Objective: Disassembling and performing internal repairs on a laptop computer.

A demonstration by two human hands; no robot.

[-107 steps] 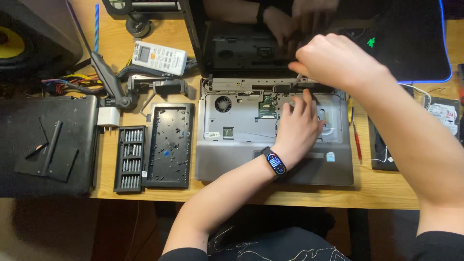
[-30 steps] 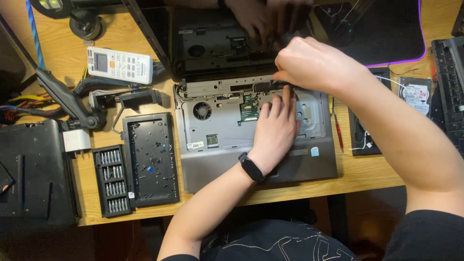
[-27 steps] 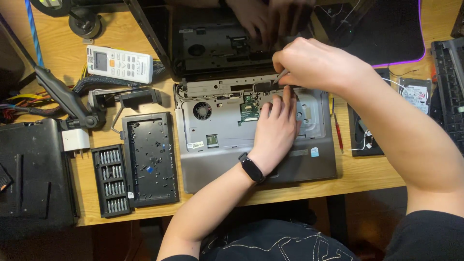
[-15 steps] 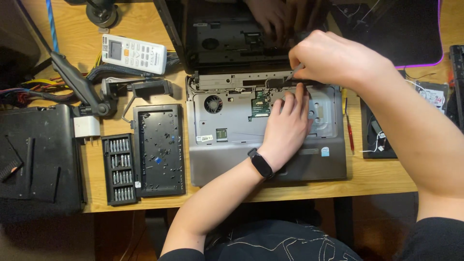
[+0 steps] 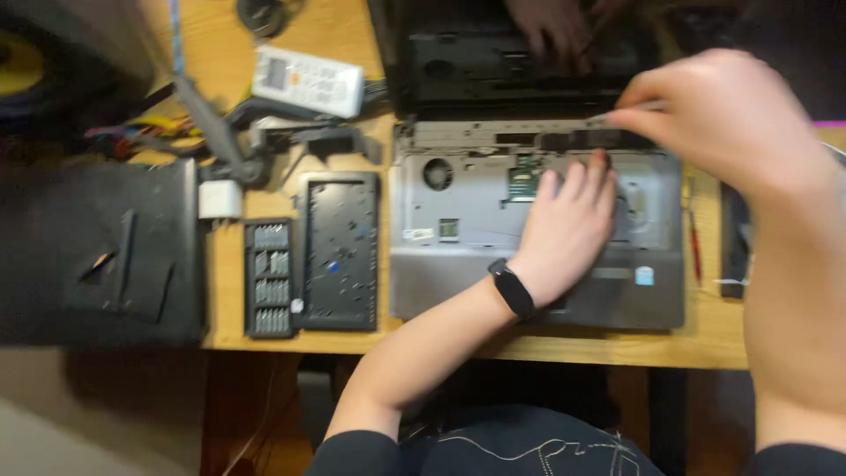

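Head view: left hand lies open on the gray laptop base atop the wooden surface, right hand beyond it pinching a thin tool.

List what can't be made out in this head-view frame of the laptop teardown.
- Tool in the right hand: only a thin blurred tip shows; kind unclear.
- Laptop parts under the left hand: covered.
- Second person's hands: cut off by the top edge, dark.
- Bit set: bits too small and blurred.
- Remote buttons: blurred.
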